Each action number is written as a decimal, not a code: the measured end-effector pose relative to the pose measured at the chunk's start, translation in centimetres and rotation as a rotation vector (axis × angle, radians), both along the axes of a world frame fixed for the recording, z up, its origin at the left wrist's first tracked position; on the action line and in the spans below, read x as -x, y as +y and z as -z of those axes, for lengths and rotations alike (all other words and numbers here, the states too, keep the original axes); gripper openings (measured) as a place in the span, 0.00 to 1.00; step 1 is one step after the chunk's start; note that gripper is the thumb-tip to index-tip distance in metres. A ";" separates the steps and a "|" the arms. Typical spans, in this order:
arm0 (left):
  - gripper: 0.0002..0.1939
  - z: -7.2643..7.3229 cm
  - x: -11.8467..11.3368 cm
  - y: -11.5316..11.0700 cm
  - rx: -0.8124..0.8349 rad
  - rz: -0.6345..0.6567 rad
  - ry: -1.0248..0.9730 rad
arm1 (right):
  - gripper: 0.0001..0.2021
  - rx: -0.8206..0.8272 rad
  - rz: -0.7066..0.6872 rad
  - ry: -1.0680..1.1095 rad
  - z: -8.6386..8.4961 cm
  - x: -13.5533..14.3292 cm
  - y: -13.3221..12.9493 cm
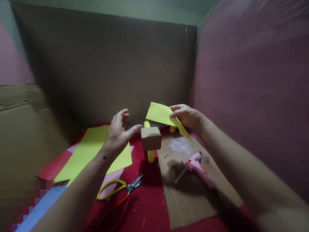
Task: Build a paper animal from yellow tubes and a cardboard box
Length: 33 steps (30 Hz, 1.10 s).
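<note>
My right hand (184,114) pinches a cut piece of yellow paper (159,113) between thumb and fingers, and the piece bends down on its right side. Off to the left, my left hand (120,130) is open with thumb and fingers apart. Its thumb tip comes close to a small brown cardboard box (151,138); whether they touch I cannot tell. A yellow rod-like piece (151,156) shows below the box, and a yellow end sticks up behind it. Beneath my left forearm lies a large yellow sheet (94,141).
Scissors (130,186) with yellow and red handles lie open on the red table surface (149,206). A pink glue gun (200,170) rests on a cardboard sheet (188,206) beside crumpled clear plastic (181,145). A dark panel (116,64) stands behind, a pink wall (253,80) at right.
</note>
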<state>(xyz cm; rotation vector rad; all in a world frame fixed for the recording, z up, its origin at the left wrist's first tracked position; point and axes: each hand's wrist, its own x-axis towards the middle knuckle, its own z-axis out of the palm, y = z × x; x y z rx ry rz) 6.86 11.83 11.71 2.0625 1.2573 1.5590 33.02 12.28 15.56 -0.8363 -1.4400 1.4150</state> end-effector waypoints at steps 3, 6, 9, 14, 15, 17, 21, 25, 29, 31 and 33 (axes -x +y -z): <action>0.30 -0.4 -0.8 -1.8 -0.036 0.015 -0.061 | 0.11 -0.061 0.033 0.108 -0.8 0.4 -1.8; 0.23 -0.9 -2.2 -4.5 0.205 0.304 -0.242 | 0.12 -0.079 0.072 0.189 -1.5 1.8 -4.7; 0.18 -1.4 -4.0 -7.3 0.447 0.596 -0.411 | 0.11 -0.054 0.157 0.272 -1.4 3.8 -8.1; 0.11 -1.4 -6.0 -10.5 0.453 0.662 -0.568 | 0.12 -0.056 0.283 0.424 0.8 6.7 -12.5; 0.10 -1.1 -6.1 -10.8 0.449 0.636 -0.606 | 0.12 -0.057 0.320 0.458 1.4 7.1 -13.0; 0.08 -0.6 -6.3 -11.2 0.456 0.603 -0.677 | 0.13 -0.064 0.391 0.526 2.6 8.0 -13.7; 0.12 0.4 -6.3 -11.7 0.523 0.601 -0.780 | 0.12 -0.062 0.473 0.622 4.5 9.4 -14.1; 0.15 0.6 -6.1 -12.1 0.583 0.560 -0.848 | 0.10 -0.059 0.483 0.661 5.6 10.4 -14.0; 0.15 0.7 -5.6 -12.1 0.606 0.542 -0.862 | 0.08 -0.043 0.448 0.650 5.8 10.5 -14.0; 0.15 0.8 -5.3 -11.9 0.625 0.533 -0.836 | 0.09 -0.020 0.427 0.616 5.8 10.3 -14.0; 0.15 0.9 -4.9 -11.7 0.647 0.513 -0.804 | 0.10 -0.003 0.414 0.574 5.7 10.1 -13.9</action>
